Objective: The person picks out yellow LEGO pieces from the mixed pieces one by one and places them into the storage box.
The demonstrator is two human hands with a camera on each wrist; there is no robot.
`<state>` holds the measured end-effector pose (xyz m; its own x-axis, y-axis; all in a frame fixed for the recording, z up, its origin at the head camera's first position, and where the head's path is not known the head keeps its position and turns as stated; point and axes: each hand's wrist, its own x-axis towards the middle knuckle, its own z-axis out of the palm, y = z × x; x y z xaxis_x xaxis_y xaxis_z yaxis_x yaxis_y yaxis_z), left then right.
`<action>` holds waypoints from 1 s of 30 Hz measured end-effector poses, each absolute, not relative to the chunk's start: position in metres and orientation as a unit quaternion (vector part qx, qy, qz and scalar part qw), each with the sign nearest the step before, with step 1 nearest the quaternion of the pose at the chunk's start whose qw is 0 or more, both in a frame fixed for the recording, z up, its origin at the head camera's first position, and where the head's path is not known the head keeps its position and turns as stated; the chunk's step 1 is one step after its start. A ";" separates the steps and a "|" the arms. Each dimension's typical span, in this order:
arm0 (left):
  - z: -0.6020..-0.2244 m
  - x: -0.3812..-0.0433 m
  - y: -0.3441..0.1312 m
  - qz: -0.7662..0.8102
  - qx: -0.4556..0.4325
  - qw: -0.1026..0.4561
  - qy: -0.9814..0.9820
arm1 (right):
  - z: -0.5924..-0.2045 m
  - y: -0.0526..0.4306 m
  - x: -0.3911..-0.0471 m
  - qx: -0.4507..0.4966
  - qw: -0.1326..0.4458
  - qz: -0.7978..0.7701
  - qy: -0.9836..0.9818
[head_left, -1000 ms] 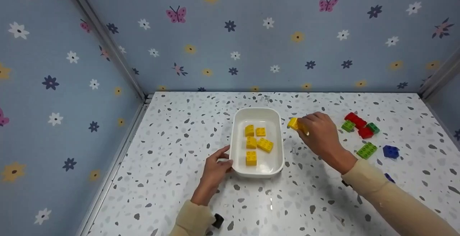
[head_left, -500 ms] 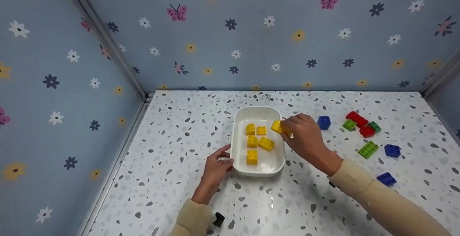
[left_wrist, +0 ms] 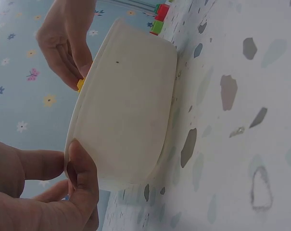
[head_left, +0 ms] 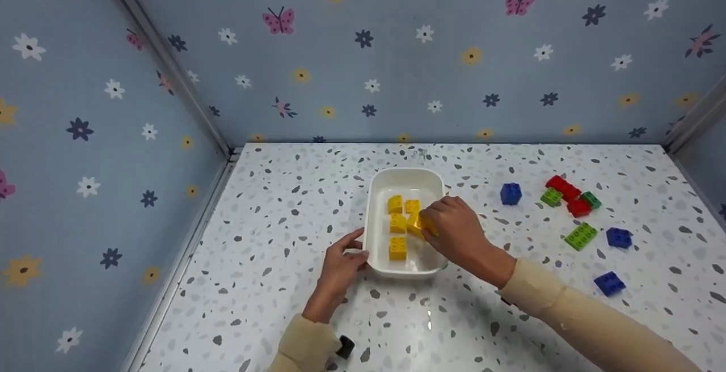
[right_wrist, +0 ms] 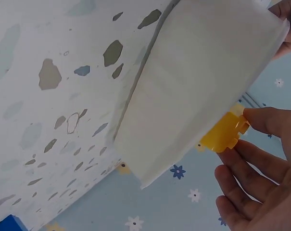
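A white plastic tub (head_left: 405, 176) stands on the speckled table with several yellow toy bricks (head_left: 397, 248) in it. My left hand (head_left: 340, 267) pinches the tub's left rim between thumb and fingers; the left wrist view shows this grip at the rim (left_wrist: 70, 139). Over the tub's right side, my right hand (head_left: 456, 233) holds one more yellow brick (right_wrist: 224, 132) between thumb and fingertips. In the right wrist view that brick is at the tub's rim, partly hidden by the wall. In the head view the right hand covers part of the held brick.
To the right on the table lie blue bricks (head_left: 511, 194), a light green brick (head_left: 581, 236) and a cluster of red bricks (head_left: 578, 207) with green ones (head_left: 551, 197). Flower-patterned panels (head_left: 397, 66) close off the back and left side.
My right hand has moved left and down with the yellow brick, from beside the tub to inside its right edge. A blue brick it hid now shows. The left hand stays on the rim.
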<state>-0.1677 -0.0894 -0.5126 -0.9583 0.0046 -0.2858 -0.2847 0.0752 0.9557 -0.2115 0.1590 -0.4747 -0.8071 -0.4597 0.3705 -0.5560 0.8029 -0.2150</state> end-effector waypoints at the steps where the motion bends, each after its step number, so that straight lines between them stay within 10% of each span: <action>1: -0.513 -0.168 -0.090 0.676 -0.094 0.107 0.723 | -0.476 0.158 -0.211 0.273 0.150 0.154 -0.938; 30: -0.514 -0.168 -0.090 0.688 -0.095 0.103 0.712 | -0.490 0.137 -0.208 0.269 0.022 0.057 -0.961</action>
